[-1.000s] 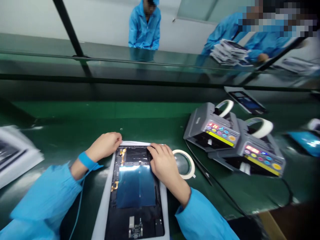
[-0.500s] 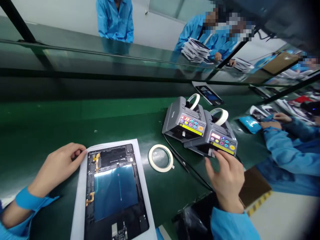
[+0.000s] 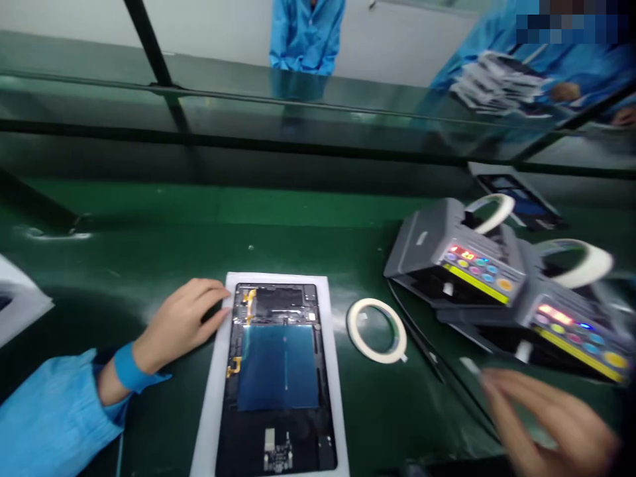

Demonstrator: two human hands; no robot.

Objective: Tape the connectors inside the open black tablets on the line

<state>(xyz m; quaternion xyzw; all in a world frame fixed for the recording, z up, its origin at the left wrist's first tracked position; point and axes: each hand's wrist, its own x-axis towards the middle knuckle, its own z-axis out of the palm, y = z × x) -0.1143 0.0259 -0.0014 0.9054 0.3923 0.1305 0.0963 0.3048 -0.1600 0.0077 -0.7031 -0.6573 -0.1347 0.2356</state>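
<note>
An opened tablet (image 3: 278,434), its inside parts and orange flex cables showing, lies on a white sheet (image 3: 206,424) in front of me. A blue film (image 3: 278,368) covers its middle. My left hand (image 3: 181,321) has its thumb and fingertips at the sheet's upper left edge. Pinched in my right hand (image 3: 551,417), blurred by motion, is a short strip of tape (image 3: 470,365). This hand is in front of two grey tape dispensers (image 3: 427,232), each with a pale tape roll on top. Between tablet and dispensers lies a flat tape roll (image 3: 355,331).
Black cables (image 3: 422,348) run from the dispensers toward the front. Another tablet (image 3: 519,202) lies behind them, and a white sheet (image 3: 20,305) at far left. A person in blue (image 3: 305,40) is beyond the shelf (image 3: 238,149); a second has a stack of papers (image 3: 497,83).
My right hand has pulled away from the right dispenser with a strip of tape. The view has turned left, so things appear farther right. My left hand remains at the sheet's edge.
</note>
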